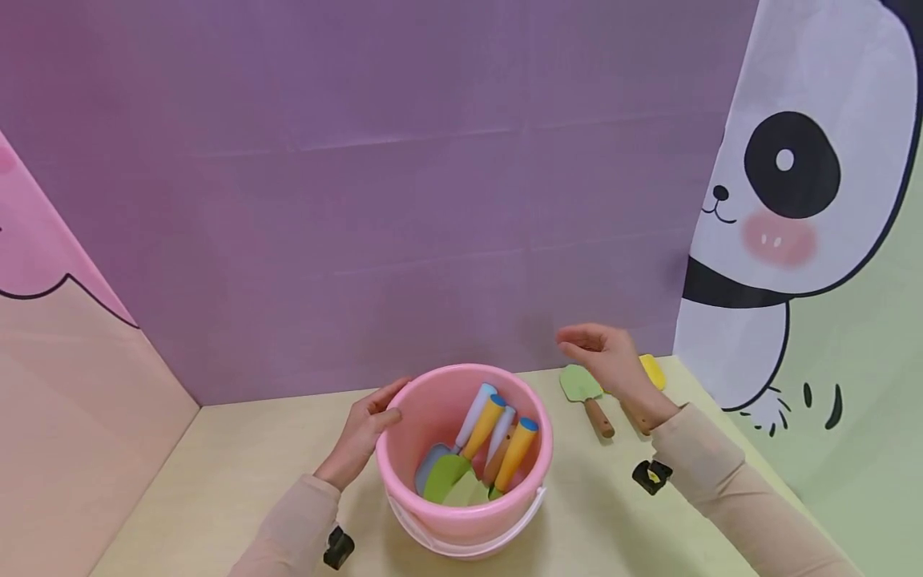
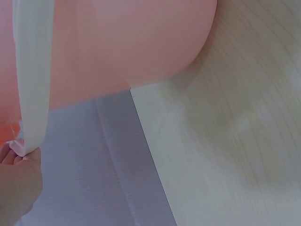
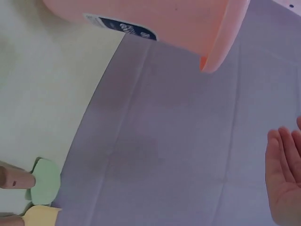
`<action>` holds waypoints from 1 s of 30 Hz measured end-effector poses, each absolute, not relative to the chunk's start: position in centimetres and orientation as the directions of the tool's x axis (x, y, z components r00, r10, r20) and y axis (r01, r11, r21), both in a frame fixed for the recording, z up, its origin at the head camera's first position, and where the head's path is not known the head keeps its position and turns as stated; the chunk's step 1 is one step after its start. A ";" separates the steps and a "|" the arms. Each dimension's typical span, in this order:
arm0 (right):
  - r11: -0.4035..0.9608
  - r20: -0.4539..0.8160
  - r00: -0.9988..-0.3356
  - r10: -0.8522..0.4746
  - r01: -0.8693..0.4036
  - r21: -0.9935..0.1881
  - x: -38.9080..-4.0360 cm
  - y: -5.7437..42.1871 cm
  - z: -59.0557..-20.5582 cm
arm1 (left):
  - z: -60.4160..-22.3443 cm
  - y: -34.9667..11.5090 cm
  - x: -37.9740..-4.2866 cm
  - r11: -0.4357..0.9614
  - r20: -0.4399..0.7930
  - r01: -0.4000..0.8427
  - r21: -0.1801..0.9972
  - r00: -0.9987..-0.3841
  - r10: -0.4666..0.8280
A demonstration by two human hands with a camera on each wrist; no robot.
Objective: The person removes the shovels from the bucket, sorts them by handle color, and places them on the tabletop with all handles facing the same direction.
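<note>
A pink bucket (image 1: pixel 469 529) stands on the table, and its white handle (image 1: pixel 461 549) hangs down at the front. My left hand (image 1: pixel 364 437) grips the bucket's left rim, thumb near the top edge. Inside lie several small garden tools, among them a green trowel (image 1: pixel 445 474) and a blue-grey shovel (image 1: pixel 433 463), with yellow and pale lilac handles pointing up. My right hand (image 1: pixel 606 357) is in the air right of the bucket, fingers loosely bent, holding nothing. Below it, a light green trowel (image 1: pixel 580 385) with a brown handle lies on the table.
A yellow-bladed tool (image 3: pixel 41 216) with a brown handle lies beside the light green trowel, partly hidden by my right wrist in the head view. Behind the table (image 1: pixel 288 449) rises a purple wall (image 1: pixel 360 240). A panda-printed panel (image 1: pixel 779 240) borders the right side.
</note>
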State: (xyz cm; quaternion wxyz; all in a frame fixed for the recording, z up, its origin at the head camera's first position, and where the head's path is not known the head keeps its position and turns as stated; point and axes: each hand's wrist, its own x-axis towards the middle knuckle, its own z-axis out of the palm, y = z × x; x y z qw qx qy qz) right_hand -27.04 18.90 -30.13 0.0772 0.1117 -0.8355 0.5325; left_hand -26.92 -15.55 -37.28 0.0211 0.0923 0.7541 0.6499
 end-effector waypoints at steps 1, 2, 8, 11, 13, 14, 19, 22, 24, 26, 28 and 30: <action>0.419 0.264 -0.954 -0.139 -0.298 -0.857 -26.9 18.6 -30.0 | -37.3 -15.5 -26.9 0.137 0.087 0.110 0.984 -0.982 0.166; 0.428 0.280 -0.944 -0.176 -0.329 -0.841 -26.8 18.3 -29.9 | -37.3 -15.6 -26.9 0.136 0.089 0.113 0.984 -0.982 0.167; 0.394 0.235 -0.898 -0.371 -0.381 -0.836 -26.4 16.9 -30.2 | -37.3 -15.5 -27.0 0.131 0.095 0.118 0.984 -0.981 0.169; 0.384 0.200 -0.873 -0.445 -0.387 -0.838 -26.5 16.3 -30.8 | -37.3 -15.6 -27.0 0.129 0.095 0.117 0.985 -0.981 0.167; 0.385 0.182 -0.856 -0.483 -0.395 -0.834 -26.6 16.0 -31.3 | -37.3 -15.6 -27.0 0.128 0.097 0.119 0.985 -0.981 0.169; 0.389 0.173 -0.850 -0.498 -0.397 -0.831 -26.6 15.8 -31.5 | -37.3 -15.6 -27.0 0.127 0.096 0.118 0.985 -0.981 0.170; 0.435 0.118 -0.826 -0.551 -0.405 -0.804 -26.6 14.8 -32.2 | -37.5 -15.7 -27.0 0.116 0.091 0.111 0.987 -0.982 0.165; 0.483 0.110 -0.799 -0.591 -0.460 -0.746 -26.5 14.1 -32.4 | -37.7 -15.7 -27.0 0.109 0.090 0.109 0.988 -0.982 0.164; 0.519 0.102 -0.783 -0.613 -0.497 -0.695 -26.5 13.7 -32.3 | -37.8 -15.7 -27.1 0.105 0.093 0.112 0.988 -0.982 0.165; 0.548 0.089 -0.766 -0.636 -0.531 -0.646 -26.5 13.2 -32.2 | -37.9 -15.8 -27.1 0.102 0.096 0.115 0.988 -0.981 0.167; 0.579 0.062 -0.759 -0.648 -0.544 -0.607 -26.4 12.6 -32.1 | -37.9 -15.8 -27.2 0.099 0.098 0.116 0.988 -0.981 0.167; 0.611 0.041 -0.755 -0.654 -0.560 -0.560 -26.5 12.1 -32.0 | -37.9 -15.8 -27.4 0.096 0.099 0.116 0.989 -0.981 0.168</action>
